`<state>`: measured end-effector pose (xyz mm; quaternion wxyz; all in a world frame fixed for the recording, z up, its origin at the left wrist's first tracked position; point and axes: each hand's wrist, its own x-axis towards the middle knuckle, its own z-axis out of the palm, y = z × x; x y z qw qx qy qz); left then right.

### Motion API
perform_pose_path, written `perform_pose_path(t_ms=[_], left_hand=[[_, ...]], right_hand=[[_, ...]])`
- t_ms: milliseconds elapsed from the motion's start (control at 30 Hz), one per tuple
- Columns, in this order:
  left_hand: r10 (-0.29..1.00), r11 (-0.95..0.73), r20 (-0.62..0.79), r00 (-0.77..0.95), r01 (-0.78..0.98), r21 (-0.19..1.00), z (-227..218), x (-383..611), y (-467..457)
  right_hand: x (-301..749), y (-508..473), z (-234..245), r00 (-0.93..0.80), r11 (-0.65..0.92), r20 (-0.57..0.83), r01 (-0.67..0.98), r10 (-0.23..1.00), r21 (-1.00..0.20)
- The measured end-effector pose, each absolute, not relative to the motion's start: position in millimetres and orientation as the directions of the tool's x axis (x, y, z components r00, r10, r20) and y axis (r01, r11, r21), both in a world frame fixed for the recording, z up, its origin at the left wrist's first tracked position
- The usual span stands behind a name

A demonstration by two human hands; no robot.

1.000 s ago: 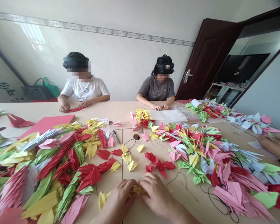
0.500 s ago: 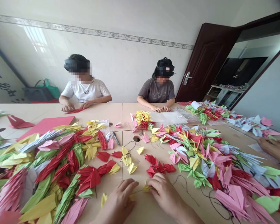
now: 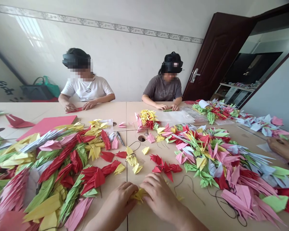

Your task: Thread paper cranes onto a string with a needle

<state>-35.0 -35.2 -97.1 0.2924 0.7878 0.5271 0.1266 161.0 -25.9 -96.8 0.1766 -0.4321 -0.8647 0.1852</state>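
My left hand and my right hand meet low in the middle of the view, over the tan table. Between their fingertips is a folded yellow paper piece, partly covered by the fingers. Both hands are closed on it. Red folded paper pieces lie just beyond my right hand. Small yellow folded pieces rest above my left hand. A dark cord curls on the table to the right of my right hand.
Heaps of colourful folded paper lie left and right. A black pen lies near a table hole. Two people sit opposite, their hands at paper. Another person's hand is at the right edge.
My hands have come together around the yellow paper piece; before, they were apart with a cord stretched between them. The person opposite on the right now has something green at the hands.
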Motion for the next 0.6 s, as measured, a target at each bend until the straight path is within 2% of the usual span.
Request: perform_pose_path(t_ms=[300, 600], left_hand=[[0.886, -0.364, -0.008, 0.464, 0.705, 0.608, -108.3, -38.5, -32.8], [0.876, -0.392, 0.023, 0.482, 0.681, 0.618, -113.5, -40.8, -31.1]], right_hand=[[157.5, -19.2, -108.6, -0.57, 0.58, 0.159, 0.707, 0.806, -0.405], [173.4, -24.4, -103.7, -0.525, 0.525, 0.133, 0.731, 0.841, -0.436]])
